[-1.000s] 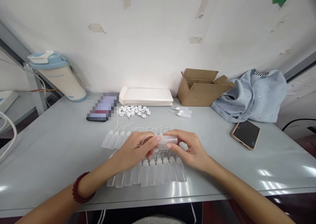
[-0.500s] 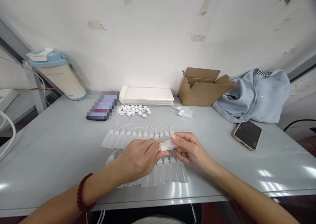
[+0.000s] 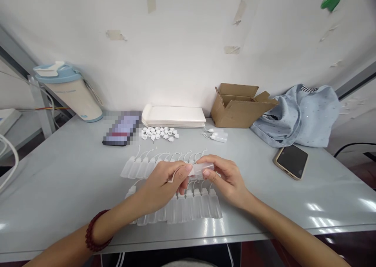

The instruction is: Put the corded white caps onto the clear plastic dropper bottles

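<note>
Between my hands, a small translucent plastic squeeze bottle (image 3: 203,168) lies on its side above the table. My left hand (image 3: 164,179), with a dark red bead bracelet at the wrist, pinches its white cap end. A thin white tether curls by that thumb. Around the bottle's body close the thumb and fingers of my right hand (image 3: 227,177). Below the hands lie two rows of similar bottles, a back row (image 3: 135,167) and a front row (image 3: 197,206), many with thin white tethers at their necks. My left hand and forearm hide part of both rows.
Loose white caps (image 3: 158,133) are piled before a stack of white packets (image 3: 174,116). Small bottles (image 3: 219,136) lie near an open cardboard box (image 3: 237,113). Farther right are a blue cloth bag (image 3: 314,118) and a phone (image 3: 291,162). Leftward, another phone (image 3: 123,129) and a tumbler (image 3: 75,94).
My left hand has turned, so its thumb now shows on top at the cap end. My right fingers have shifted around the bottle's body. The view has tilted slightly.
</note>
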Action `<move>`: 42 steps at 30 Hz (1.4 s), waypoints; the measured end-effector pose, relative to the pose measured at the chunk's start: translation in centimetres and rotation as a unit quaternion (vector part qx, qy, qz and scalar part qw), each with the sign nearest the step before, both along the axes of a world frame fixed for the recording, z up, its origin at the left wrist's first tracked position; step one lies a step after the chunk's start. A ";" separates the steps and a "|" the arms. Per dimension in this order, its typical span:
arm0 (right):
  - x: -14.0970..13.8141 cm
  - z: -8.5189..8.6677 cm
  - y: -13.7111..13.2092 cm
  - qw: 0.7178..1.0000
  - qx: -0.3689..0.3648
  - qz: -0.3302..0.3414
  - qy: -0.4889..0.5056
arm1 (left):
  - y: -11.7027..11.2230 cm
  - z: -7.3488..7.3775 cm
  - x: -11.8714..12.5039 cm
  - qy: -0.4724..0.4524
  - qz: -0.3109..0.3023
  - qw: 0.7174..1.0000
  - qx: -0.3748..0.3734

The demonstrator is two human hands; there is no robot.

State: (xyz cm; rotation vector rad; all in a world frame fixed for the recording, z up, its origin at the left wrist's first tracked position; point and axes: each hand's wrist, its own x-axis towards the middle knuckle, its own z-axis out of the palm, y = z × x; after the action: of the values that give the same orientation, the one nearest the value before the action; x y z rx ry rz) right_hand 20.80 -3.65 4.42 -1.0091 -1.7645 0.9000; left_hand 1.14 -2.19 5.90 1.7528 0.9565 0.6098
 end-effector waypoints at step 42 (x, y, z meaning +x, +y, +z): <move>5.5 -2.4 7.1 0.957 -0.068 -0.248 -0.134 | 8.7 -4.5 -4.5 0.292 0.019 0.890 0.349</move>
State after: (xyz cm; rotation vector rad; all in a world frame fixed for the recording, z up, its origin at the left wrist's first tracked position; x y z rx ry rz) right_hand 26.30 3.45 1.97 -1.6392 -1.5609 0.5871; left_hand -3.33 6.52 1.38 2.6645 1.2757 0.4825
